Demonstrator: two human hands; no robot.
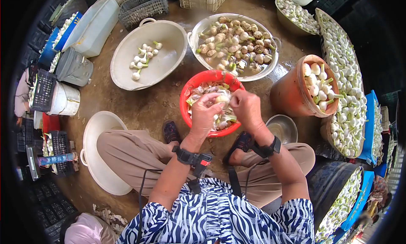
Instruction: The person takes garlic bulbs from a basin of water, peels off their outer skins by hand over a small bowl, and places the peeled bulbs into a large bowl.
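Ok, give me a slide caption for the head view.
Left hand holding a garlic bulb, right hand beside it, over a red basin of peelings.

"Where are the arms?"
"Left forearm [176, 174] and right forearm [284, 163] reach to the far side, angling inward"
"And the hands?"
"Close together: left hand [207, 115] with thumb and fingers in a pinch, right hand [248, 109] curled, back upward"

Damp brown floor [97, 94], red basin [185, 104], two pale basins [127, 70], broad metal basin [270, 70], orange bucket [292, 92], metal bowl [289, 130], grey crate [144, 9]
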